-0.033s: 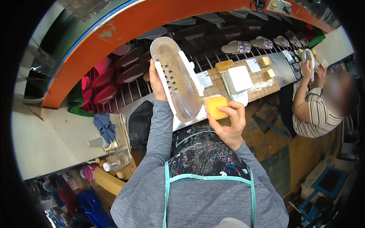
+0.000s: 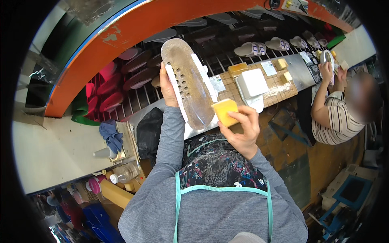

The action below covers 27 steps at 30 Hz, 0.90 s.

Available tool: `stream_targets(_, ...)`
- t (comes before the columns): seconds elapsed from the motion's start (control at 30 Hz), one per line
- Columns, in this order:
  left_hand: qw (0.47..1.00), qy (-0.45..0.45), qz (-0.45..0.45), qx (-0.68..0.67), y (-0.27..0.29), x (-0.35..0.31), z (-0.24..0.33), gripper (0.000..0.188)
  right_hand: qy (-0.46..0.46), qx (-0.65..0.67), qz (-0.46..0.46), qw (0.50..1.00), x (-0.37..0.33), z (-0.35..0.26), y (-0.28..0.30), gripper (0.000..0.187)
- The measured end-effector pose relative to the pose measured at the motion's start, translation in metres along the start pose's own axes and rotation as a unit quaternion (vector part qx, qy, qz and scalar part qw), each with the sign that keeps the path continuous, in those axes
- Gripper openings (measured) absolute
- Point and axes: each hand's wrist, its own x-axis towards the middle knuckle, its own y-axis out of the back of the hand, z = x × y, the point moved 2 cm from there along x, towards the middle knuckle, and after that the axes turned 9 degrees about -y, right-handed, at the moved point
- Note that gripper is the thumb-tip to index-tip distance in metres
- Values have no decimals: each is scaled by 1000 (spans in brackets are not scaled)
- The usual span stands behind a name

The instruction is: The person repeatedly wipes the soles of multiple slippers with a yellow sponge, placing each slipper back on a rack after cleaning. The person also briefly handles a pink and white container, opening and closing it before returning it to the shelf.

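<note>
My left hand [image 2: 167, 87] grips a long, glossy brown shoe sole [image 2: 187, 107] by its left edge, holding it up and tilted. White strap-like pieces run along both sides of the sole, and several round holes show near its left side. In my right hand [image 2: 245, 133] a yellow sponge [image 2: 225, 112] is pinched between thumb and fingers. The sponge is close to the sole's lower right edge; whether they touch I cannot tell. Beyond my right hand a white box-shaped container [image 2: 252, 84] stands on the brown gridded worktop [image 2: 279, 94].
Behind the worktop a metal rack [image 2: 227, 60] carries rows of soles and pale sandals [image 2: 250, 49]. More sponge blocks [image 2: 281, 63] lie on the worktop. At right a co-worker in a striped shirt [image 2: 332, 117] handles a shoe. A blue cloth [image 2: 110, 135] and clear jar [image 2: 125, 173] are at left.
My right hand has shifted slightly left, bringing the yellow sponge nearer the sole and tilting it. My left hand and the sole have barely moved.
</note>
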Motion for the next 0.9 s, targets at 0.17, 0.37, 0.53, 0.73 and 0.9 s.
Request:
stream_targets(0.17,999,-1,-27,-28,-12,14,-11,61,48,-55,-53,996,1,-3,8,43)
stream_targets(0.37,977,9,-33,212,-53,13,-63,41,18,-52,89,995,81,12,28,45)
stream_targets(0.53,977,-63,-59,197,-76,16,-84,29,63,-123,55,989,99,22,30,40)
stream_targets(0.73,985,-21,72,154,-41,60,-68,35,-33,-71,-112,991,30,27,26,39)
stream_targets(0.9,977,-56,76,191,-31,70,-70,34,-76,15,-33,996,29,34,32,42)
